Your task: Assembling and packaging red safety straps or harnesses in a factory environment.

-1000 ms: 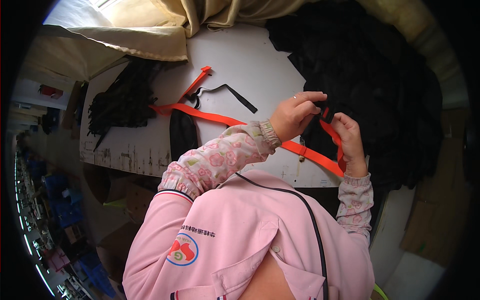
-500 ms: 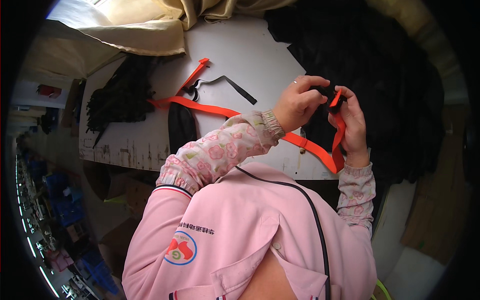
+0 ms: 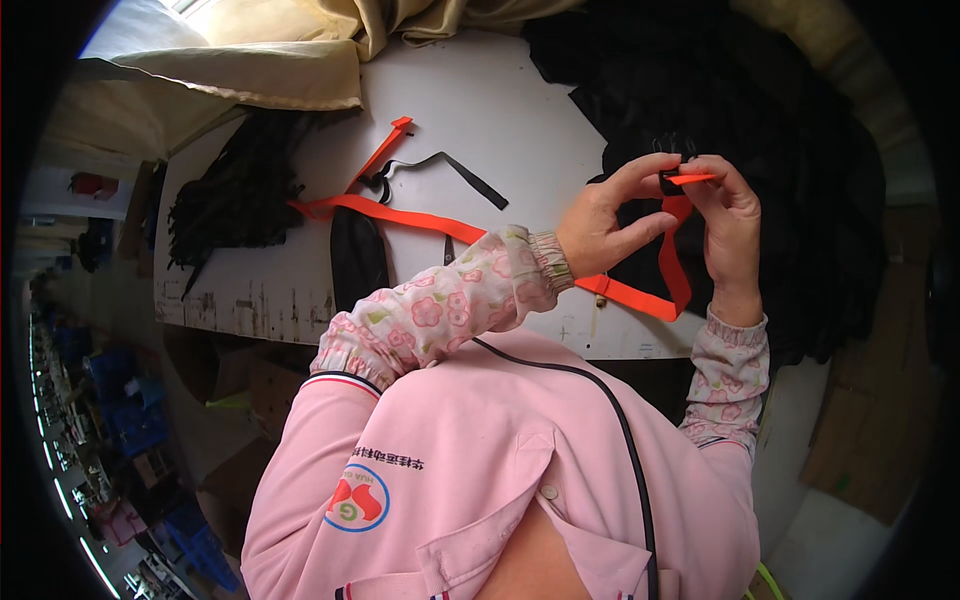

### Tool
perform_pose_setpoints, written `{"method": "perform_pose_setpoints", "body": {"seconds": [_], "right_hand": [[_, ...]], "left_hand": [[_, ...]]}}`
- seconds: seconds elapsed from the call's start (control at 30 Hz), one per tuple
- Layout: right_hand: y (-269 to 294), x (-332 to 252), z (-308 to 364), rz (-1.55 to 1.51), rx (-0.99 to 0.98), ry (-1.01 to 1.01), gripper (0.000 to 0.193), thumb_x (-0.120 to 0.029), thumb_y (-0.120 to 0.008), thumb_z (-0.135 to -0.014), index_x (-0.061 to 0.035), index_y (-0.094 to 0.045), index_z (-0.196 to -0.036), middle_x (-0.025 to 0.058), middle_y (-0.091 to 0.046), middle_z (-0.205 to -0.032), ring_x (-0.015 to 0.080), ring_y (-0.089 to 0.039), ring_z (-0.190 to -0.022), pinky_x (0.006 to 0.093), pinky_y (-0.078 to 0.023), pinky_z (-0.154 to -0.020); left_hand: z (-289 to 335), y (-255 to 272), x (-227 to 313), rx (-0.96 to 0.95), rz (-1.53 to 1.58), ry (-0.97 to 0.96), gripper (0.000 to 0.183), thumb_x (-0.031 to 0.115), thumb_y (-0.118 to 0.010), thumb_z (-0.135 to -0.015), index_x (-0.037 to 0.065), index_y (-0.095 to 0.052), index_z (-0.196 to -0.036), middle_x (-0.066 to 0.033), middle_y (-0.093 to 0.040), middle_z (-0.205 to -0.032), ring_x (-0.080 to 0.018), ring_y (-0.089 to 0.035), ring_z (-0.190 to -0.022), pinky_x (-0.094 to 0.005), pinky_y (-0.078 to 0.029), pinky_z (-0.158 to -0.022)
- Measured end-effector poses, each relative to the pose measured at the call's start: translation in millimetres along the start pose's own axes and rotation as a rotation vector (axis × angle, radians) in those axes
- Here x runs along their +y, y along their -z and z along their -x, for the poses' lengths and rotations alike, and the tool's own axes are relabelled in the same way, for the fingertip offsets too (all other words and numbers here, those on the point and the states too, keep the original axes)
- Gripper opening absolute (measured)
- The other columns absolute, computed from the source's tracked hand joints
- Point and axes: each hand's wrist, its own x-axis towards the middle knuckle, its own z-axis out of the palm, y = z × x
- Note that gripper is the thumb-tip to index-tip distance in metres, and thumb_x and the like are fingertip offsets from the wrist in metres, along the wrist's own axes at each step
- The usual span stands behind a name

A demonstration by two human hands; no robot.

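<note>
A small black buckle (image 3: 670,183) is raised at the front right, threaded with a bright orange strap (image 3: 400,212). My right hand (image 3: 735,225) is closed on the buckle and the strap's short folded end, pinching them between bent fingers. From the left, my left hand (image 3: 612,215) reaches over with its index fingertip against the buckle. Its thumb is stretched out near the strap, apart from the index finger. Below the buckle the strap hangs in a loop, then runs left under my left forearm and across the table.
Black cloth (image 3: 770,120) is heaped on the right of the white table (image 3: 480,85). A bundle of black pieces (image 3: 235,195) lies at the left. Between them are a thin black strap (image 3: 470,178) and a dark padded piece (image 3: 358,258). Beige fabric (image 3: 290,75) hangs at the back.
Both hands have turned about the buckle, and my right hand has shifted slightly right. My left thumb has moved away from the buckle. The strap's hanging loop has risen.
</note>
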Motion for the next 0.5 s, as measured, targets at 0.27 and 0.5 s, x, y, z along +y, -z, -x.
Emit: {"method": "perform_pose_setpoints", "body": {"seconds": [0.27, 0.5], "right_hand": [[-10, -10, -11, 0.447, 0.105, 0.319, 0.014, -0.001, -0.069, -0.078, -0.0078, -0.07, -0.091, -0.0038, -0.049, -0.079, 0.0058, -0.048, -0.074, 0.0191, -0.042, -0.07], [-9, -38, -13, 0.196, 0.08, 0.324, 0.014, -0.008, -0.069, -0.081, -0.0042, -0.068, -0.095, -0.0011, -0.06, -0.077, 0.0043, -0.045, -0.062, 0.0172, -0.036, -0.056]], "left_hand": [[-15, -15, -4, 0.135, 0.232, 0.077, 0.035, 0.004, -0.061, -0.087, 0.002, -0.051, -0.12, -0.0078, -0.063, -0.107, -0.0136, -0.061, -0.098, -0.0272, -0.05, -0.085], [-5, -17, -13, 0.127, 0.105, 0.088, 0.033, 0.005, -0.065, -0.083, 0.0, -0.055, -0.115, -0.0096, -0.067, -0.101, -0.0172, -0.065, -0.095, -0.0284, -0.051, -0.085]]}}
